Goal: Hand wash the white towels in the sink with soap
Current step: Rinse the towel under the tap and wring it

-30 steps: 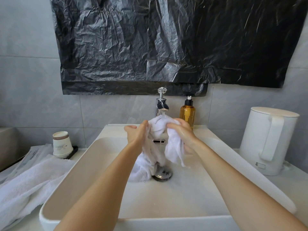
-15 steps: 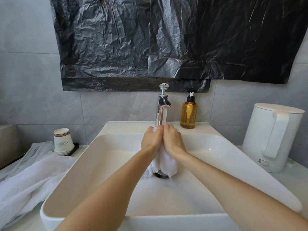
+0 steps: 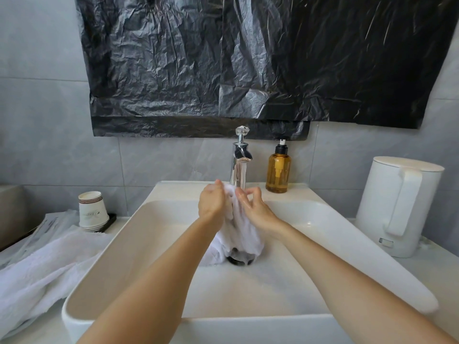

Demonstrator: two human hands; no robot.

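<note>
A wet white towel point(image 3: 242, 230) hangs bunched between both hands over the drain point(image 3: 240, 258) of the white rectangular sink point(image 3: 154, 326). My left hand point(image 3: 212, 203) grips its upper left part. My right hand point(image 3: 253, 207) pinches its upper right part, some fingers lifted. Both hands sit just below the chrome tap point(image 3: 239, 161), and water runs from the spout. An amber soap pump bottle point(image 3: 278, 170) stands on the sink's back ledge, right of the tap. The towel's lower end rests on the basin floor left of the drain.
Another white towel point(image 3: 42, 271) lies on the counter left of the sink, by stacked paper cups point(image 3: 92, 211). A white kettle point(image 3: 397, 207) stands at the right. Black plastic sheet point(image 3: 248, 60) covers the wall above the tap.
The hands first came together, pressing the towel between them and lowering it toward the drain. Now they have parted slightly, and my right hand's fingers have loosened on the towel.
</note>
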